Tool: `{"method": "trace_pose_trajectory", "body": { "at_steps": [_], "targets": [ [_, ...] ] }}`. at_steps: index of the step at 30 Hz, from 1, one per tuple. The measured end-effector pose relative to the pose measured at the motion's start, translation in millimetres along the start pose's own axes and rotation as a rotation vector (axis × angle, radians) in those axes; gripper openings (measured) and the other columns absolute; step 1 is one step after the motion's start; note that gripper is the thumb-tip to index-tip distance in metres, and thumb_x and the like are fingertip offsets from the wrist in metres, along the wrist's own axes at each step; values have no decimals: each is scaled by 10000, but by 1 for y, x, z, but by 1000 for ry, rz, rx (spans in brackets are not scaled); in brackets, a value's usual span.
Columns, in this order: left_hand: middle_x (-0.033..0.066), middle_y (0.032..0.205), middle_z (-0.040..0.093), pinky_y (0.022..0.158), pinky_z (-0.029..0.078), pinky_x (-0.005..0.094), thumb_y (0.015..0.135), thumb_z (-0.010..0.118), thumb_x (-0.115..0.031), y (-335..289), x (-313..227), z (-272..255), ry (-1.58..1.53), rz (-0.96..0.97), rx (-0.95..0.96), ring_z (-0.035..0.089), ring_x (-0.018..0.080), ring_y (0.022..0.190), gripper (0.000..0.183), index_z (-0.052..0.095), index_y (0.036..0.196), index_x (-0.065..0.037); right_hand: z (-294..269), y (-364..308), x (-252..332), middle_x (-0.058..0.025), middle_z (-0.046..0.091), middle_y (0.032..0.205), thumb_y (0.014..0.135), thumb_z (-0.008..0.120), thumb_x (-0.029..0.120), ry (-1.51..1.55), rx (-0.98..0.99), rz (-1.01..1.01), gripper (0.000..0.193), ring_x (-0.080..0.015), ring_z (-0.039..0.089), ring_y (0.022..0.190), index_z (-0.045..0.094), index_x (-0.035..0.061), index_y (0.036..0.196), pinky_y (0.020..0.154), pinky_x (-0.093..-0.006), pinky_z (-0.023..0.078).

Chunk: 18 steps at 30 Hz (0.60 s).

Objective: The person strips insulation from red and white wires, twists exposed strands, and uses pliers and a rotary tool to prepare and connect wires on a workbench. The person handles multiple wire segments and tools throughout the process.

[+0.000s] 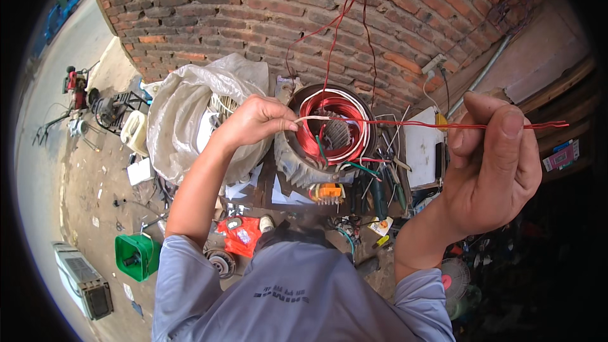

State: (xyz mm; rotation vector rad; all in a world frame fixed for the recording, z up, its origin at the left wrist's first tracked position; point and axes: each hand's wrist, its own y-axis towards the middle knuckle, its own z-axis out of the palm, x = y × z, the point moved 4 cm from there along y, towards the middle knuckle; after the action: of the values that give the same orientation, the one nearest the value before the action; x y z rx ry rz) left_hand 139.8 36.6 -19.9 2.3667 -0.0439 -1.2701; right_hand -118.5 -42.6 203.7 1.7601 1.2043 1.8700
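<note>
Rough red brickwork (253, 22) stands behind a cluttered counter (265, 192), on which a ribbed grey motor housing (291, 166) lies with its round opening facing up. Coils of red wire (307, 144) ring the inside of that opening, with white sleeving (366, 136) among them, and several red strands (345, 12) hang down toward it from above. The left hand (261, 120) is at the housing's left side, its thumb and forefinger closed together on a pale sleeve (315, 118). From this sleeve a red lead (411, 125) of more than one strand runs on, nearly straight, above the coils to the right hand (491, 171), whose fingers are clamped on it near its far end, with the tips sticking out beyond. An orange terminal block (329, 191) sits at the near side of the housing, and hand tools (378, 196) lie to its right beside a white board (419, 155). Left of the housing bulges a translucent plastic bag (174, 126), partly hidden by the left forearm (206, 180), while on the floor (88, 206) are a red bag (244, 239) and a green bucket (151, 256)
</note>
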Motion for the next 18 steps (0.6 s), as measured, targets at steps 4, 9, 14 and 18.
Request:
{"method": "trace_pose_trajectory", "body": {
  "at_steps": [4,9,14,18],
  "targets": [
    [118,898,778,782,584,385,903,818,-150,-11,21,12,23,0,-6,743,275,851,164,812,1032,-49,1,1,0,-122,604,657,1109,567,230,-10,-14,-14,432,-131,508,568,691,-177,1034,528,-238,372],
    [115,1029,783,897,567,411,925,791,-131,-9,10,23,103,46,-21,723,311,980,146,789,1034,-32,-18,-5,-11,-82,536,665,1134,474,205,200,92,-135,404,-114,432,563,654,-149,1063,519,-257,350],
    [145,1148,743,991,530,435,921,754,-76,-26,9,34,173,14,-166,673,346,1113,175,767,1089,-30,-53,-32,-30,-56,482,712,1145,403,211,378,304,-273,347,-107,392,576,579,-82,1084,535,-279,334],
    [116,1116,740,1031,504,446,888,770,-54,-40,7,42,281,46,-238,641,355,1139,234,756,1121,-41,-78,-74,-59,-119,632,745,1061,667,285,419,45,-50,353,-144,536,558,649,-46,939,535,-276,424]
  ]
}}
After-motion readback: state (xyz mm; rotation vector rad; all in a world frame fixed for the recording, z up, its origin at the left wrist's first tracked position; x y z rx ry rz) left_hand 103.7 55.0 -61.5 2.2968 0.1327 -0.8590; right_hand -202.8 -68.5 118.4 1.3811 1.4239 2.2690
